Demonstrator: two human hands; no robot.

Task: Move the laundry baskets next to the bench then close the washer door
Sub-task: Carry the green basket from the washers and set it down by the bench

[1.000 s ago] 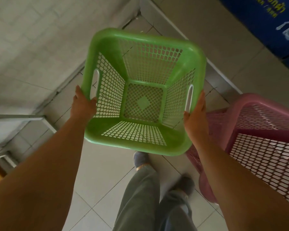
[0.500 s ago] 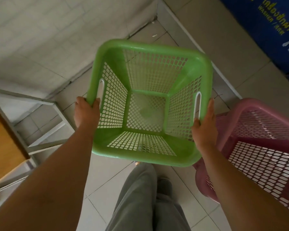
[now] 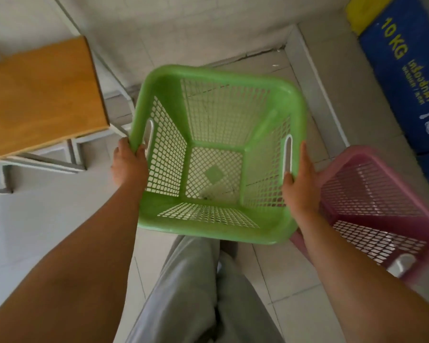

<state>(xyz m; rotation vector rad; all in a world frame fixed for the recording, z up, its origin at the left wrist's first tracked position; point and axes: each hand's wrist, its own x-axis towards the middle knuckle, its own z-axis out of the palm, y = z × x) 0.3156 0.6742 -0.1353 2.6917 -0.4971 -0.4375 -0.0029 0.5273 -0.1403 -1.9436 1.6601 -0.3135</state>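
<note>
We are gripping the green basket [image 3: 216, 154] by its side rims, left hand [image 3: 128, 164] and right hand [image 3: 300, 179] clasping it. The bench [image 3: 40, 95] is lying far left; the pink basket [image 3: 382, 206] is sitting right.

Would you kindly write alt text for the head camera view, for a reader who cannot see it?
Seen from above, a person's left hand and right hand grip the side rims of an empty green basket held over a tiled floor. A wooden bench stands at left; a pink basket sits at right, near a blue washer marked 10 KG.
</note>
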